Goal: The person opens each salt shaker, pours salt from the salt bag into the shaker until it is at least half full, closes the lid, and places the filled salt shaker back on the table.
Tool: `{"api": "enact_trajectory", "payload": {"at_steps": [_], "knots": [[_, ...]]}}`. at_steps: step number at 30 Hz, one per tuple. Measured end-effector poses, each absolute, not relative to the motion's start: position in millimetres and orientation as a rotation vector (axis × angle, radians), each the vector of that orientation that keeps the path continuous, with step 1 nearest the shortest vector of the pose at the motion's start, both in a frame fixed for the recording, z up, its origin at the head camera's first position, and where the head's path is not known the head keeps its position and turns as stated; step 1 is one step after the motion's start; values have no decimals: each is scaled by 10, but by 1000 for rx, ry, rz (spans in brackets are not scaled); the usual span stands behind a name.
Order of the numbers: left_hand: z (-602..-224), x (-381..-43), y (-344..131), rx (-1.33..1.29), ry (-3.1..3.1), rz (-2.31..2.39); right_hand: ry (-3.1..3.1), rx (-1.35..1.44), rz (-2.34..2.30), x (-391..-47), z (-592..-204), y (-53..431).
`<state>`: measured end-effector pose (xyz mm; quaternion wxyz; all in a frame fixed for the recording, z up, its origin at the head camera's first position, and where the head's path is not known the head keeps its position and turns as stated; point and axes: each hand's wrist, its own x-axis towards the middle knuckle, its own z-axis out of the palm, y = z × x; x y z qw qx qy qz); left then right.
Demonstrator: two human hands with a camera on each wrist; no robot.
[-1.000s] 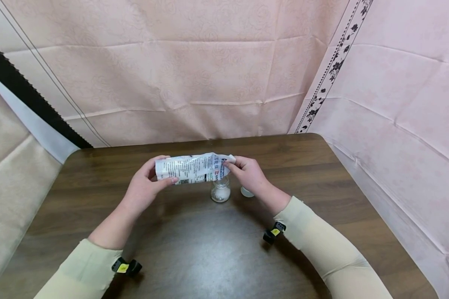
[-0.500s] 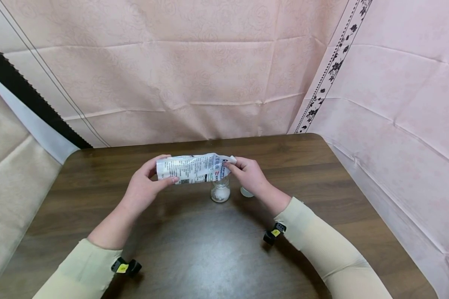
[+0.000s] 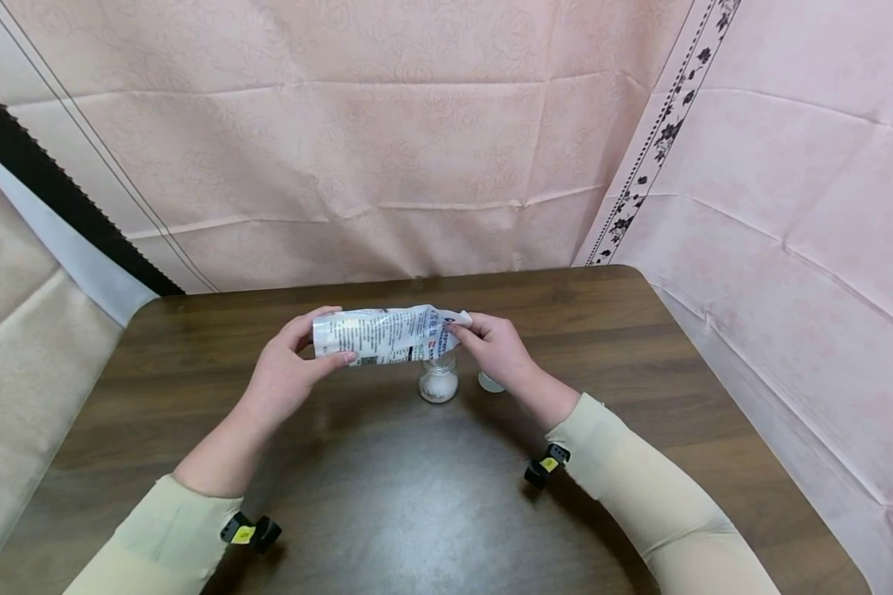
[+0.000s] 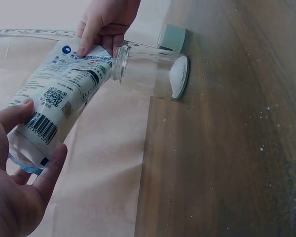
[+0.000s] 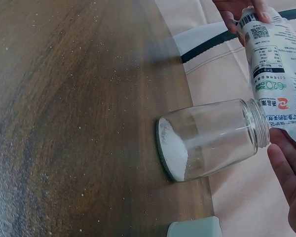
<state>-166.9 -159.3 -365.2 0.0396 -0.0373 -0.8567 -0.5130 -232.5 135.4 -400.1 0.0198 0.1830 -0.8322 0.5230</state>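
Note:
A white plastic bag [image 3: 379,335] printed with blue text and a barcode lies nearly level above the table. My left hand [image 3: 293,364] grips its bottom end between thumb and fingers. At the other end my right hand [image 3: 500,349] pinches the bag's corner, right at the mouth of an upright glass jar [image 3: 439,385]. The bag's open end overlaps the jar's threaded rim in both wrist views. White granules [image 5: 173,152] lie in a sloping heap on the jar's bottom, and a faint pale streak runs through the glass above them.
A pale green lid [image 4: 172,38] stands on the table beside the jar, partly behind my right hand in the head view. White specks are scattered over the brown wooden table [image 3: 417,496]. Pink cloth [image 3: 417,165] hangs behind the table's far edge.
The bag has shifted very slightly to the right, with both hands keeping their hold. The jar and the lid have stayed where they were.

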Motion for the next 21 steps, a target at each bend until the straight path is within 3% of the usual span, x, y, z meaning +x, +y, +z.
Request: {"api": "enact_trajectory", "payload": {"at_steps": [21], "knots": [[-3617,-1662,-1572,-115,-2645,-1498,-2567,550,1675,-2318,-4029,1357]]}}
